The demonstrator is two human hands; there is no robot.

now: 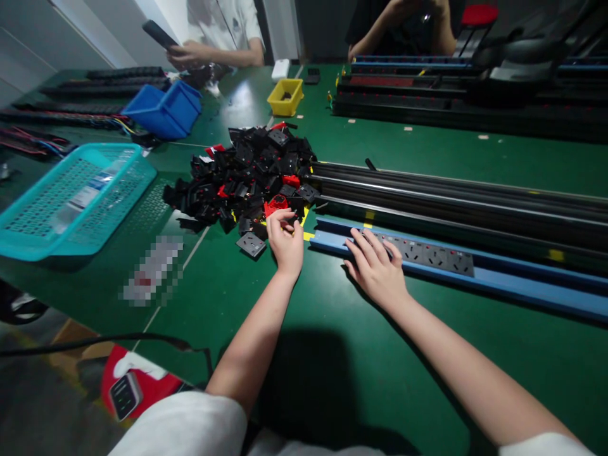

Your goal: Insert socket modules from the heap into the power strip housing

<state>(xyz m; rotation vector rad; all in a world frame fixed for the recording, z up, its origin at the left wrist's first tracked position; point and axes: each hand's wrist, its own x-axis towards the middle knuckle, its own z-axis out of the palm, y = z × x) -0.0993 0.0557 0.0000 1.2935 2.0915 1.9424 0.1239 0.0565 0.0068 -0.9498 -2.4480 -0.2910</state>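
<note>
Pale panelled wall (38,35) past far-left corner of green table (209,297). Dim grey floor (28,411), red seat (154,398) by near-left edge. Red stool (479,15) beyond far edge, right. Light glare (243,96) near far edge.

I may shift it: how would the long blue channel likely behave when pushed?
The blue channel probably feels stiff, since it runs straight with raised walls. Lying flat on the table, it would likely slide rather than roll. Its length could make one end swing.

Blue rail (532,289), black sockets (434,254), green tabletop (218,291), teal basket (111,206)
</note>
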